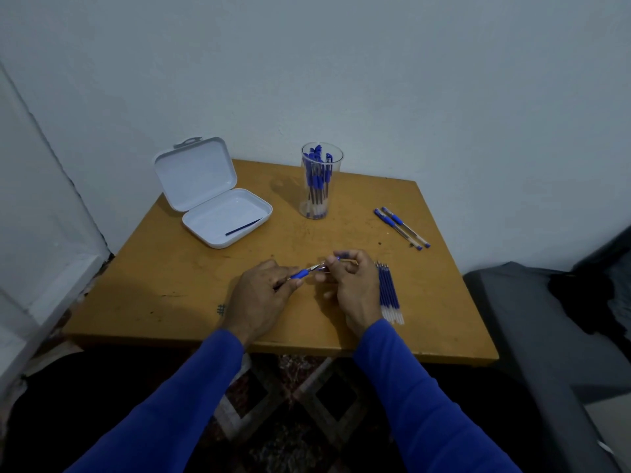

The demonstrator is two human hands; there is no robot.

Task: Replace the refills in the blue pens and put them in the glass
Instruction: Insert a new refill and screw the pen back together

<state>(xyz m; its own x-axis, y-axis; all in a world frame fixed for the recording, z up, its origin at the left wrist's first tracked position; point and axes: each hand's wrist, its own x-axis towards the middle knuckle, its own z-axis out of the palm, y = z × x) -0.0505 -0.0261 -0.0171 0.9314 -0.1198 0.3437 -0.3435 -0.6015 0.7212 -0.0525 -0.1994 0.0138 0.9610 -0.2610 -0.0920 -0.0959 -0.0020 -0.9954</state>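
— What's around on the table (170, 268)?
— Open box (218, 199) left, glass (321, 182) of pens behind, two pens (403, 227) right, refills (390, 293) beside the right hand (355, 288).
— Fingers?
— Both hands pinch one pen (302, 274); left hand (263, 295) grips its tip end.

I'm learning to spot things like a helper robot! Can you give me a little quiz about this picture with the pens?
1. True or false: the white box on the table has its lid shut.
2. Where do the two loose pens lie? A) in the glass B) on the table, right of the glass C) in the white box
3. Fill in: the left hand and right hand together hold one ____.

Key
1. False: the lid stands open, with one thin blue refill inside.
2. B
3. Pen. The spare refills lie beside the right hand.
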